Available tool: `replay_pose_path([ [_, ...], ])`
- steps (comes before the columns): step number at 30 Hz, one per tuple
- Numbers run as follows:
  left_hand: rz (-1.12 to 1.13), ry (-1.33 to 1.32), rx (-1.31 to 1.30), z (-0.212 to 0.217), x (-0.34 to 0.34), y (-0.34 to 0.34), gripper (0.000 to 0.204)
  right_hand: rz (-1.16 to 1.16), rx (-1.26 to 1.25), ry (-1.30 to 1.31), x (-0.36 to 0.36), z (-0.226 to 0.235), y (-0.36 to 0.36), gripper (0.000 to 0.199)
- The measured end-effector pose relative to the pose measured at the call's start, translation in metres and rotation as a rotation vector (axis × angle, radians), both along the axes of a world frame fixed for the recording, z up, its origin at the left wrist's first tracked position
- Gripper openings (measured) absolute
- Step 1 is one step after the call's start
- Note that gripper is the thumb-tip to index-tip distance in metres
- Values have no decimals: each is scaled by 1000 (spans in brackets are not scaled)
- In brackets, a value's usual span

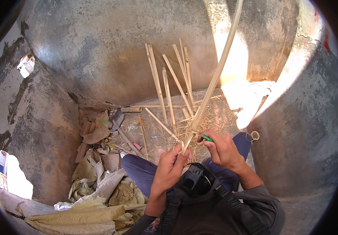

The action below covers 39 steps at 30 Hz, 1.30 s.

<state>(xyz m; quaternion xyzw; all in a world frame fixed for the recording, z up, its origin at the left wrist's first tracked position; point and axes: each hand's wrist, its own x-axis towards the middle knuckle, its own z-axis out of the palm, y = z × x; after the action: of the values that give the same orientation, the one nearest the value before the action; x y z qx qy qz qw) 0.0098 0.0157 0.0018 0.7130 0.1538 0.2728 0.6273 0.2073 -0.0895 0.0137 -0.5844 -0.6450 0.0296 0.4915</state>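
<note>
A long pale bamboo strip [219,68] rises from between my hands and leans away past the top edge of the view. My left hand [169,170] is closed round its lower end, where it looks split, with thumb and fingers pinching it. Just to the right, my right hand [227,152] is closed on a small tool with a green handle [207,138]. Its working end is hidden by the fingers and the bamboo. Thin pale shavings [212,121] lie on the floor beyond both hands.
Several bamboo sticks [168,94] lean against the stained far wall [118,58]. Left of my legs are rubble [97,134] and crumpled sacks [86,217]. A short bamboo tube [131,110] lies by the wall's foot. Bright sunlight falls at the right, beside another wall [298,149].
</note>
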Motion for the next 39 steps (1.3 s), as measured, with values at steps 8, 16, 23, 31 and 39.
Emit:
replay_pose_path([
  [8,236,89,272,16,1,-13,29,-124,-75,-147,-8,12,-4,15],
  [16,222,67,198,16,-4,-7,24,-165,-94,-170,-11,14,-10,16],
  [23,83,-2,86,21,-7,-12,37,-41,65,-152,1,-3,-7,14],
  [31,36,27,-42,18,-7,-10,42,-56,52,-160,4,-2,-9,13],
  [39,39,-3,-90,23,-7,-12,35,-73,16,-227,1,8,-9,16],
])
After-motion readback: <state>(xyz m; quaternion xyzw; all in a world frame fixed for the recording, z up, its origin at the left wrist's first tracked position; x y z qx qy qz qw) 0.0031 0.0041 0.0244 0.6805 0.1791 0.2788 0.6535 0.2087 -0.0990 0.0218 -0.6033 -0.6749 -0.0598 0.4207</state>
